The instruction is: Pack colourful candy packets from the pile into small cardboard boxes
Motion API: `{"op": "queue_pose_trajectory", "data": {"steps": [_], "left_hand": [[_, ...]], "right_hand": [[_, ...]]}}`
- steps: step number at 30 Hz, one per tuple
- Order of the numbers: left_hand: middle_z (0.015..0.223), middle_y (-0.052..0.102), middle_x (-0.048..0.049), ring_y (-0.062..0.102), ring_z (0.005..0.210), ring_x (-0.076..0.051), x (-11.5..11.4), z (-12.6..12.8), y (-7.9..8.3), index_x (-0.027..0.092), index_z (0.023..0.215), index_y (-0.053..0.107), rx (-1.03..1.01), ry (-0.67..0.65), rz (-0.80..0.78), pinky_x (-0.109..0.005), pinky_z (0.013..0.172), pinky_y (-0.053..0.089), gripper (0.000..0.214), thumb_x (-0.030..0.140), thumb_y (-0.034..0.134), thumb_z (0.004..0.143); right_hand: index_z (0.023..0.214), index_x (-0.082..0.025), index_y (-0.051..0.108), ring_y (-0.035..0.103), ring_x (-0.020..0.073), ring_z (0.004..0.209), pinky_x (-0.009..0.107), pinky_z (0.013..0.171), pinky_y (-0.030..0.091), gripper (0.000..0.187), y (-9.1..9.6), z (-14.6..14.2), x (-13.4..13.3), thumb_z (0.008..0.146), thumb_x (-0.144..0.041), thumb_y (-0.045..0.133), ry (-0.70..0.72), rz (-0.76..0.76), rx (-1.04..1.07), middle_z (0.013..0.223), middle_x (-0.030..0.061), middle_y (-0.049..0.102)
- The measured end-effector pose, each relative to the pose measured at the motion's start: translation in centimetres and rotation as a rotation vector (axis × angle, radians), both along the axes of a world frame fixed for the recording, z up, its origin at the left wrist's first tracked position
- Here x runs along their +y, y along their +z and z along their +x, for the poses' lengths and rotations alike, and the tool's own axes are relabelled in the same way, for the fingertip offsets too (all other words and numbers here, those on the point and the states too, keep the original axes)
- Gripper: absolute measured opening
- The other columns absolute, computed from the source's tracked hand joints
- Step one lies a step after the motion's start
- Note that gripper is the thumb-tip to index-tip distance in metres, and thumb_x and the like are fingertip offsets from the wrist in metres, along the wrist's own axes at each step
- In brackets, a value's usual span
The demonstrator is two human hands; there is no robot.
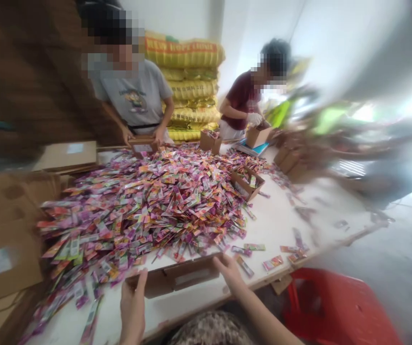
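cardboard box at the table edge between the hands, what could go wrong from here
The cardboard box sits near the white table edge, so a push from the left hand or right hand might tip it off. The sachet pile crowds it, and loose sachets near the edge could slide off.

Packing rm: sachet heap [148, 206], sacks [187, 86]

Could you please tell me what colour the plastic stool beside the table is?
Red; the red plastic stool shows best in the head view.
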State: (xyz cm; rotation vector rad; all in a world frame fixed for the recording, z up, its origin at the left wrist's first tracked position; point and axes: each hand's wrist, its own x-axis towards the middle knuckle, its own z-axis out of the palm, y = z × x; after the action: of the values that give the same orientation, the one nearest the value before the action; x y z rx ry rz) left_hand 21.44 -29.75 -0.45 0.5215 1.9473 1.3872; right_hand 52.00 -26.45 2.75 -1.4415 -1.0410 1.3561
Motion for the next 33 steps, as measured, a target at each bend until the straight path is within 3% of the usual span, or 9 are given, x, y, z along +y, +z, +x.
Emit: {"op": "queue_pose_trajectory", "data": {"steps": [6, 11, 14, 17, 20, 22, 25, 29, 33], "left_hand": [[0.133, 0.059, -0.0147, 0.050, 0.134, -0.035, -0.6, 0.1, -0.4, 0.016, 0.141, 0.044, -0.014, -0.372, -0.009, -0.052, 0.120, 0.031, 0.089, 0.069, 0.068, 0.074], [0.153, 0.048, -0.0114, 0.040, 0.146, -0.030, -0.7, -0.6, 1.8, 0.023, 0.151, 0.032, -0.082, -0.681, 0.042, -0.046, 0.126, 0.023, 0.083, 0.062, 0.061, 0.084], [0.151, 0.049, -0.0138, 0.039, 0.146, -0.031, -0.6, -2.3, 1.2, 0.021, 0.148, 0.033, -0.054, -0.806, -0.008, -0.048, 0.126, 0.024, 0.083, 0.062, 0.062, 0.082], [0.153, 0.044, -0.0167, 0.037, 0.148, -0.032, -0.9, -2.4, -1.4, 0.020, 0.144, 0.037, 0.055, -1.014, 0.002, -0.052, 0.125, 0.025, 0.079, 0.055, 0.068, 0.080], [0.149, 0.048, -0.0163, 0.042, 0.144, -0.031, -1.3, -0.3, -4.2, 0.020, 0.143, 0.039, 0.241, -1.078, 0.161, -0.054, 0.124, 0.027, 0.070, 0.033, 0.068, 0.080], [0.146, 0.052, -0.0156, 0.046, 0.140, -0.031, -1.5, 1.1, -5.7, 0.019, 0.140, 0.045, 0.350, -1.021, 0.275, -0.055, 0.122, 0.032, 0.063, 0.023, 0.063, 0.080], [0.137, 0.061, -0.0125, 0.054, 0.133, -0.031, -1.4, 1.6, -7.3, 0.021, 0.134, 0.055, 0.362, -1.018, 0.338, -0.053, 0.116, 0.042, 0.050, 0.027, 0.060, 0.085], [0.143, 0.060, -0.0097, 0.052, 0.137, -0.028, -0.7, -1.1, -7.2, 0.026, 0.136, 0.060, 0.383, -1.106, 0.313, -0.052, 0.119, 0.040, 0.045, 0.037, 0.053, 0.093], [0.158, 0.046, -0.0029, 0.035, 0.150, -0.027, 0.2, -3.9, -4.2, 0.039, 0.145, 0.052, 0.483, -1.359, 0.178, -0.056, 0.124, 0.028, 0.050, 0.043, 0.047, 0.095]], "right_hand": [[0.074, -0.016, 0.070, 0.058, 0.0208, 0.077, 0.030, 0.070, 0.048, 0.054, -0.8, -0.7, -0.7, 0.073, -0.070, 0.068, -0.189, -0.128, -0.109, 0.073, 0.0037, 0.065], [0.073, -0.015, 0.066, 0.050, 0.0132, 0.059, 0.024, 0.053, 0.038, 0.041, 0.8, 0.4, -0.1, 0.080, -0.056, 0.064, -0.044, -0.355, -0.044, 0.063, 0.0008, 0.057], [0.094, -0.017, 0.071, 0.059, 0.0144, 0.066, 0.023, 0.054, 0.043, 0.035, 0.1, 0.0, -0.6, 0.067, -0.039, 0.078, 0.128, -0.402, -0.057, 0.079, 0.0016, 0.066], [0.120, -0.022, 0.066, 0.067, 0.0205, 0.085, 0.032, 0.073, 0.054, 0.064, -2.7, -1.1, -1.5, 0.058, -0.023, 0.082, 0.222, -0.294, -0.372, 0.100, 0.0037, 0.071], [0.113, -0.014, 0.068, 0.066, 0.0249, 0.096, 0.039, 0.092, 0.052, 0.048, -4.9, -1.9, -1.7, 0.065, -0.009, 0.071, 0.165, -0.191, -0.570, 0.099, 0.0088, 0.072], [0.114, -0.012, 0.068, 0.066, 0.0260, 0.098, 0.040, 0.095, 0.051, 0.050, -4.8, -1.5, -1.5, 0.064, -0.004, 0.069, 0.145, -0.172, -0.592, 0.102, 0.0104, 0.072], [0.135, -0.020, 0.059, 0.061, 0.0289, 0.119, 0.041, 0.101, 0.051, 0.073, -2.4, 0.1, -2.2, 0.065, -0.014, 0.080, 0.182, -0.043, -0.567, 0.133, 0.0125, 0.063], [0.145, -0.027, 0.053, 0.050, 0.0320, 0.135, 0.046, 0.113, 0.043, 0.091, 1.0, 2.3, -4.7, 0.066, -0.056, 0.087, 0.516, 0.326, -0.594, 0.148, 0.0127, 0.053], [0.142, -0.025, 0.058, 0.045, 0.0334, 0.140, 0.046, 0.119, 0.034, 0.092, 1.4, 2.1, -5.6, 0.065, -0.066, 0.083, 0.616, 0.416, -0.726, 0.147, 0.0131, 0.056]]}}
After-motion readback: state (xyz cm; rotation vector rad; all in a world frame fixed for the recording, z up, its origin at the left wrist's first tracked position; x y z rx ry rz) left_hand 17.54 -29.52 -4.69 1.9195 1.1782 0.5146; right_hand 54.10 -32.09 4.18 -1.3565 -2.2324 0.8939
